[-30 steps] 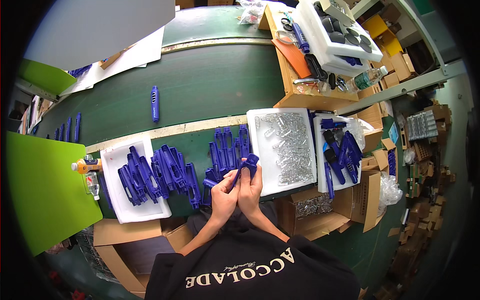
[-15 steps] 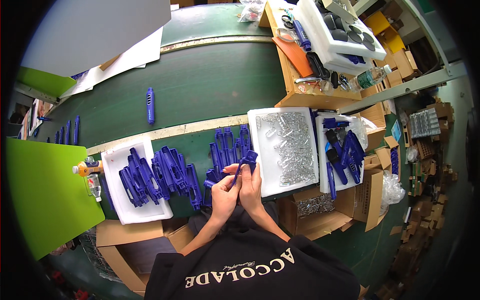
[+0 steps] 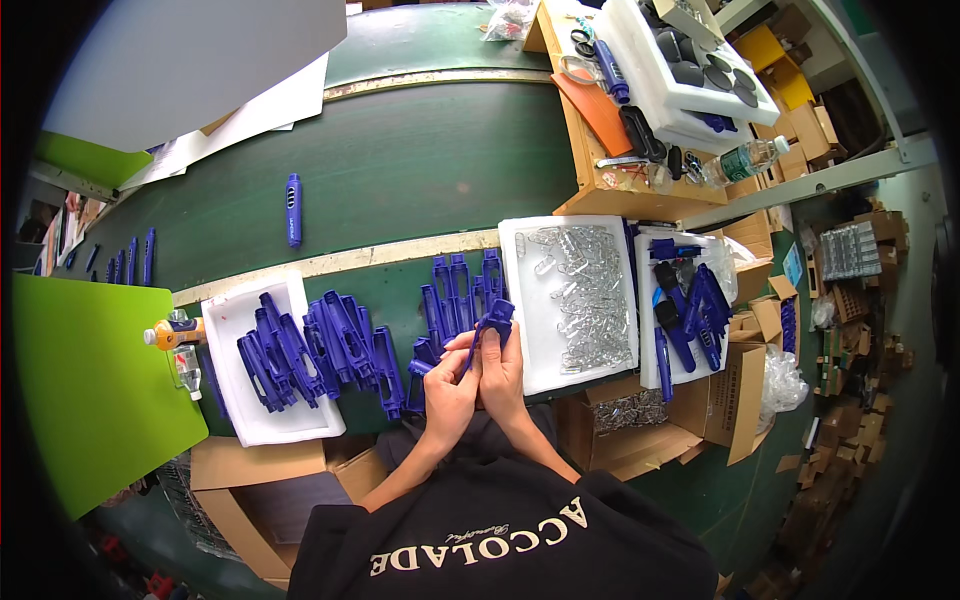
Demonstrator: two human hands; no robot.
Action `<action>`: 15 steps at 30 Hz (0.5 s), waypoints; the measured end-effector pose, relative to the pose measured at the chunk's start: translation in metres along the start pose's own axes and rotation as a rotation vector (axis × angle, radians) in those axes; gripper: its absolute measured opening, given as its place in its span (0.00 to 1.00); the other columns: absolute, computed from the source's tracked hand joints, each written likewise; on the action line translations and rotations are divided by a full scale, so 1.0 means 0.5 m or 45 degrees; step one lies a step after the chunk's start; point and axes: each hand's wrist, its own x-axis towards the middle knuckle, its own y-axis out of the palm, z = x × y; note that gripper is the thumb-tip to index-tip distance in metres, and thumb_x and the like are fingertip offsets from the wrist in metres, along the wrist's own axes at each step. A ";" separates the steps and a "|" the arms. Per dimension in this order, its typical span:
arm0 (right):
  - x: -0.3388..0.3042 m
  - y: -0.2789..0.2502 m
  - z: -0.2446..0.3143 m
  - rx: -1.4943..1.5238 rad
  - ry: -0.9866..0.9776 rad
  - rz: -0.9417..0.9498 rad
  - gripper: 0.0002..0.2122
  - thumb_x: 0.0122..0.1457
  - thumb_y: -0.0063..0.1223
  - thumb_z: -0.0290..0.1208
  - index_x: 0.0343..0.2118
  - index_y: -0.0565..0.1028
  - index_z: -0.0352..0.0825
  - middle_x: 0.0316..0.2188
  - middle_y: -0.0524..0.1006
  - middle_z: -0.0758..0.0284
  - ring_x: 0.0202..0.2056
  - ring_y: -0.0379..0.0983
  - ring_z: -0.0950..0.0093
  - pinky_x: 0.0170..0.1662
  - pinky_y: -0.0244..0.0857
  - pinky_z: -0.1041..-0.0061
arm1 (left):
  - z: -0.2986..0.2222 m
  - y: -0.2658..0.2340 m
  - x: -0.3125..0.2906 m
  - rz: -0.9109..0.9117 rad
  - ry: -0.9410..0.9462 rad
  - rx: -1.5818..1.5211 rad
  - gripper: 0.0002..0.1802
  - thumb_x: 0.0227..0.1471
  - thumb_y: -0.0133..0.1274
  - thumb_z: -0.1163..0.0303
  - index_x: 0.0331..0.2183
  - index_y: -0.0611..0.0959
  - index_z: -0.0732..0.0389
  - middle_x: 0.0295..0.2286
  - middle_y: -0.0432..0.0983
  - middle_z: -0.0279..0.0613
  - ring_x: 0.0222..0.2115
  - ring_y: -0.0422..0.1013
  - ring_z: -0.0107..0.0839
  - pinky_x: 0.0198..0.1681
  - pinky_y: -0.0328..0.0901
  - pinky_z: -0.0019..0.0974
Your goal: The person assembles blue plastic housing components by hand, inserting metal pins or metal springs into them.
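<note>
Both my hands come together in front of my chest around one blue plastic casing (image 3: 499,314). My left hand (image 3: 448,395) pinches its lower, narrow part, with the fingertips partly hidden. Against its upper end, my right hand (image 3: 500,370) presses with the thumb while the fingers wrap behind. Just beyond my hands, several similar blue casings (image 3: 458,290) lie on the green bench. More blue casings (image 3: 345,340) are heaped on the left, some in a white foam tray (image 3: 275,433). To the right, a white foam tray (image 3: 527,375) holds many small clear pieces (image 3: 590,300).
Farther right, another foam tray (image 3: 655,375) holds blue and black parts. Beyond a pale rail, a blue piece (image 3: 294,210) lies on the green belt (image 3: 430,160). A wooden stand (image 3: 640,205) carries tools and a bottle. Cardboard boxes (image 3: 250,510) sit below the bench.
On the belt, the blue piece and the row of pieces at far left have shifted slightly left. My hands keep nearly the same grip on the casing.
</note>
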 end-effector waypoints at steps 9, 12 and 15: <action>0.008 -0.013 0.016 -0.305 0.041 0.093 0.16 0.72 0.32 0.39 0.44 0.65 0.29 0.34 0.77 0.59 0.34 0.77 0.73 0.38 0.71 0.74 | -0.008 0.000 0.000 -0.003 -0.036 0.039 0.13 0.62 0.53 0.65 0.35 0.83 0.67 0.18 0.72 0.26 0.20 0.62 0.12 0.21 0.55 0.22; 0.011 -0.025 -0.011 -0.192 -0.041 0.050 0.15 0.72 0.34 0.38 0.43 0.67 0.28 0.34 0.78 0.59 0.35 0.78 0.72 0.38 0.71 0.73 | -0.028 0.004 -0.004 0.027 -0.199 -0.026 0.13 0.62 0.53 0.66 0.33 0.83 0.66 0.20 0.72 0.24 0.21 0.61 0.11 0.22 0.54 0.21; 0.006 -0.021 -0.014 -0.155 -0.050 -0.015 0.14 0.71 0.36 0.37 0.43 0.68 0.28 0.33 0.79 0.57 0.34 0.79 0.72 0.37 0.71 0.73 | -0.013 0.006 0.000 0.029 -0.123 0.030 0.13 0.62 0.53 0.66 0.35 0.82 0.67 0.18 0.71 0.27 0.19 0.61 0.12 0.20 0.55 0.23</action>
